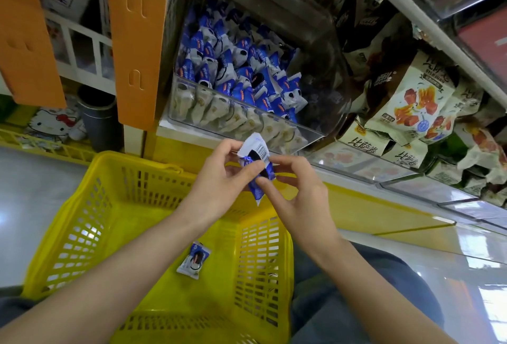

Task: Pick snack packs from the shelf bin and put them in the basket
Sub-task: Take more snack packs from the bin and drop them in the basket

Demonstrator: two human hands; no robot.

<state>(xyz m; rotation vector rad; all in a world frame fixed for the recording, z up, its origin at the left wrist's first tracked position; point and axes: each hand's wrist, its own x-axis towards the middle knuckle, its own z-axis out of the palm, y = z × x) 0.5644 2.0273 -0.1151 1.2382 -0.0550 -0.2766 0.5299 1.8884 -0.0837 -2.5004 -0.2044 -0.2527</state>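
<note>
A clear shelf bin (315,132) holds a heap of blue-and-white snack packs (241,69). Below it stands a yellow plastic basket (90,223) with one snack pack (194,260) lying on its floor. Above the basket's far right corner, both hands hold one blue-and-white snack pack (258,164). My left hand (222,179) pinches it from the left with thumb and fingers. My right hand (296,192) grips it from the right, its index finger on the pack's lower part.
Beige snack bags (408,107) fill the neighbouring bin to the right. Orange panels (137,41) hang at the upper left. A dark cylinder bin (98,118) and a cartoon cat print (52,121) sit at the left. My trouser-clad knee (370,302) is beside the basket.
</note>
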